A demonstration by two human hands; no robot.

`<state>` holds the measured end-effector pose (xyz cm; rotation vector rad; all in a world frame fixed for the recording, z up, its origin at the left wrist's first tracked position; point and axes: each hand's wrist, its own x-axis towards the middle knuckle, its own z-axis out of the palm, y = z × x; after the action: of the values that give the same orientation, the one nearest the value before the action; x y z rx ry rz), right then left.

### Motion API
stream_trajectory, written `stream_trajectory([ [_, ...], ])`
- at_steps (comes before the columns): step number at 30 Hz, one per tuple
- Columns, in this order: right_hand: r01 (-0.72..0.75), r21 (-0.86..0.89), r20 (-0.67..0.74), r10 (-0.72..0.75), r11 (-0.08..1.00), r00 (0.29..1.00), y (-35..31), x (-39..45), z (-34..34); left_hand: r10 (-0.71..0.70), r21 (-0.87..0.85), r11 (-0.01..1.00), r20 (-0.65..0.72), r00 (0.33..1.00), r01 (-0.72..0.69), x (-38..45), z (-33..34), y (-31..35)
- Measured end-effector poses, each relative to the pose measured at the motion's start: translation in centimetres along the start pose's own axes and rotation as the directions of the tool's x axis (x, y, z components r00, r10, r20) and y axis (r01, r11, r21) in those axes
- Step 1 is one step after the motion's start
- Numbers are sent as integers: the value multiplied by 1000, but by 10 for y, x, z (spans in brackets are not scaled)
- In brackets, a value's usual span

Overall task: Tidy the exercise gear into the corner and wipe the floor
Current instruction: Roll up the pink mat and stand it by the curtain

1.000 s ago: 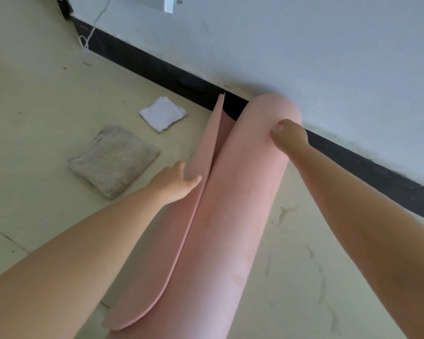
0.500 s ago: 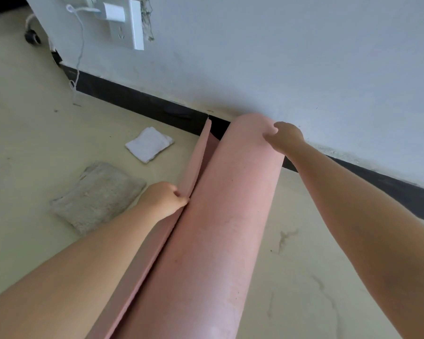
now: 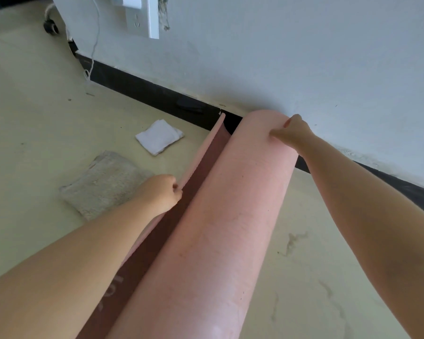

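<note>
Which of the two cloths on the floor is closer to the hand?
The grey cloth. It lies right beside the left hand, which pinches the mat's loose edge. The white cloth is smaller and lies farther off, near the wall.

pink mat [image 3: 218, 228], white cloth [image 3: 159, 139], grey towel [image 3: 103, 182], black skirting [image 3: 145, 91]

A pale grey-white wall [image 3: 279, 50] rises just beyond the grip, edged below by a black skirting board [image 3: 142, 89]. The floor [image 3: 34, 123] is a dull cream — stained and scuffed to the right of the grip. Up and left, a white socket [image 3: 142, 18] sits on the wall, its thin cable [image 3: 94, 45] hanging to the floor.
</note>
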<state>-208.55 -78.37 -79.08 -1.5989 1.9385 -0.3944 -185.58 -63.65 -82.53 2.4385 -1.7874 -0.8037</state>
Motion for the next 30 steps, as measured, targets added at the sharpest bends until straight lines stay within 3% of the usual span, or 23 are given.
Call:
stream_trajectory([
  [4,18,48,45,-20,999,999,-1,7,0,64,-40,997,-128,990,-70,-3,-6,0],
  [8,-9,70,113,1,997,994,4,15,-3,236,-48,970,-83,968,-240,-15,-12,21],
  [11,-11,82,94,3,997,996,5,13,-6,270,-121,954,-54,961,-274,-20,-11,31],
  [17,-85,66,-7,85,994,996,-4,2,-16,278,-217,945,137,951,-245,-26,-10,30],
  [21,-76,87,-62,81,993,995,-6,-10,-19,211,-318,940,265,941,-122,-30,-10,30],
  [25,-5,72,-58,9,997,998,-21,-27,-33,199,-411,908,266,943,-76,-37,-23,39],
  [30,194,100,-105,-183,976,977,-64,-78,-82,142,-523,851,155,978,-41,-60,-68,38],
])
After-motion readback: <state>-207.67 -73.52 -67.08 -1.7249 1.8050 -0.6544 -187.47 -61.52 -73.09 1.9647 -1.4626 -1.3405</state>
